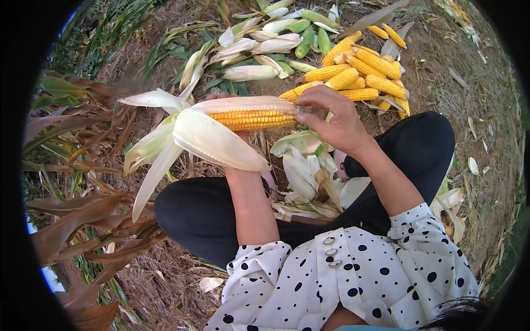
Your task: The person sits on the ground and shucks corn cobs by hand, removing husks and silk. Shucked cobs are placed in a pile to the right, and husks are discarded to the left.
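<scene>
A partly husked ear of corn [252,119] lies level in front of me, its yellow kernels bare along the near side. Pale husk leaves [215,140] are peeled back and spread towards the left, and one still covers the ear's far side. My left hand [243,134] holds the ear from beneath, mostly hidden by the ear and husk. The thumb and fingers of my right hand [327,115] pinch the ear's right tip. Just beyond my right hand lies a pile of husked yellow ears [364,70].
Unhusked ears [252,72] lie on the ground ahead, left of the pile. Loose husks [304,178] are heaped between my bent legs. Dry corn leaves [83,223] crowd the left side. Straw-littered soil [463,107] stretches to the right.
</scene>
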### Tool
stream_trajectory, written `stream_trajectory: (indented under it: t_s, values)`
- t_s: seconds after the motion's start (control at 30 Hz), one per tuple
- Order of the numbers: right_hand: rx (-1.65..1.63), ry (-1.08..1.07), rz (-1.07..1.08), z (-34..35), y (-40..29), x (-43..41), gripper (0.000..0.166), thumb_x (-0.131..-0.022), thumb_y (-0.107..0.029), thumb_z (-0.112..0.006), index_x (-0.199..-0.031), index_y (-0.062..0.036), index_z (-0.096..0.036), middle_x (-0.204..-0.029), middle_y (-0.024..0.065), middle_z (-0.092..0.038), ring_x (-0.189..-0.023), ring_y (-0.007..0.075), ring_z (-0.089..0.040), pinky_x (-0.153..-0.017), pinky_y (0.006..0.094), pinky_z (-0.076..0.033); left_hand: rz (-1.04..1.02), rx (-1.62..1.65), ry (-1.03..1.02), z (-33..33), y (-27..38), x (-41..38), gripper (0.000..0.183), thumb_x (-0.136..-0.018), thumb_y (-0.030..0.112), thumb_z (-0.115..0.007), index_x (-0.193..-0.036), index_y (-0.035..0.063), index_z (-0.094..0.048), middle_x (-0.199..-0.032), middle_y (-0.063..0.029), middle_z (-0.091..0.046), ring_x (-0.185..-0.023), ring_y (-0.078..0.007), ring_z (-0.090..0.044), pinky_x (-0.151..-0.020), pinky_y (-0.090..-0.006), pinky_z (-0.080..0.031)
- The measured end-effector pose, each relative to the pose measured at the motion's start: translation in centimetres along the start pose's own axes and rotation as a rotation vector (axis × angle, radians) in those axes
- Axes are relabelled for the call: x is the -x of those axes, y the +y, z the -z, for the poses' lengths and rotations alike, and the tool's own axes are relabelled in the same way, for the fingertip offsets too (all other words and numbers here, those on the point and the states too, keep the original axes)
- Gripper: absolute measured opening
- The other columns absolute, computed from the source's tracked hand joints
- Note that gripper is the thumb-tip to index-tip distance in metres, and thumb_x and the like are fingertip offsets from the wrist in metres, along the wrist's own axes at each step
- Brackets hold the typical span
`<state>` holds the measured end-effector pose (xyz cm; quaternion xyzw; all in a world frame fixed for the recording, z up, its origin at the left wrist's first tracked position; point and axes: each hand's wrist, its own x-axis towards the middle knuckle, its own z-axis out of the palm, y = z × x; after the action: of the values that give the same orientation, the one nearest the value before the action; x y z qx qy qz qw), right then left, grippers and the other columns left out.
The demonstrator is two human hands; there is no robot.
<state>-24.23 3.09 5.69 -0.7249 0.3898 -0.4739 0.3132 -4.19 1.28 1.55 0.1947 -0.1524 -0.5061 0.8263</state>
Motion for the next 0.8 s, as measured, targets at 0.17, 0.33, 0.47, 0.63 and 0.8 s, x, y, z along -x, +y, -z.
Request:
stream_trajectory:
  t_s: [0.17,0.33,0.47,0.63,0.8]
  values:
    - [-0.073,0.084,0.028,-0.9,1.0,0.9,0.020,-0.073,0.005,-0.068,-0.092,-0.0006,-0.064,-0.090,0.0084,-0.061,-0.077,0.0162,-0.059,-0.067,0.0250,-0.047,-0.023,0.007,0.053,0.7,-0.2,0.0,0.034,-0.090,0.031,-0.053,-0.106,0.0012,-0.056,-0.105,-0.0166,-0.060,-0.097,-0.0303,-0.058,-0.094,-0.0460,-0.045]
    - [-0.050,0.109,0.071,-1.2,0.6,0.6,0.018,-0.072,0.006,-0.066,-0.088,-0.0001,-0.062,-0.083,0.0108,-0.060,-0.075,0.0211,-0.059,-0.065,0.0289,-0.047,-0.012,0.048,0.097,-0.8,0.6,0.6,0.036,-0.092,0.031,-0.050,-0.113,0.0018,-0.053,-0.112,-0.0158,-0.057,-0.101,-0.0282,-0.056,-0.095,-0.0443,-0.045]
    - [0.299,0.039,0.071,-1.4,-1.3,0.6,0.010,-0.077,0.003,-0.057,-0.084,-0.0008,-0.053,-0.077,0.0133,-0.054,-0.073,0.0291,-0.056,-0.065,0.0340,-0.045,-0.023,0.031,-0.043,-2.7,1.7,1.8,0.037,-0.094,0.033,-0.047,-0.121,0.0077,-0.045,-0.112,-0.0103,-0.054,-0.106,-0.0281,-0.053,-0.095,-0.0436,-0.044]
    - [0.011,0.064,-0.167,-0.3,-2.7,1.2,0.004,-0.091,-0.005,-0.049,-0.091,-0.0014,-0.047,-0.086,0.0078,-0.055,-0.076,0.0137,-0.054,-0.067,0.0283,-0.046,-0.021,0.160,-0.188,-5.2,3.6,3.0,0.038,-0.091,0.032,-0.051,-0.123,0.0115,-0.045,-0.110,-0.0103,-0.055,-0.099,-0.0268,-0.057,-0.090,-0.0423,-0.045]
    - [-0.327,0.119,-0.089,3.9,-8.7,-0.6,0.010,-0.091,-0.008,-0.054,-0.096,-0.0014,-0.048,-0.098,0.0088,-0.057,-0.088,0.0127,-0.056,-0.075,0.0263,-0.049,0.005,0.211,-0.359,-7.0,5.2,3.6,0.039,-0.090,0.032,-0.054,-0.123,0.0123,-0.047,-0.109,-0.0106,-0.054,-0.099,-0.0262,-0.057,-0.088,-0.0419,-0.047]
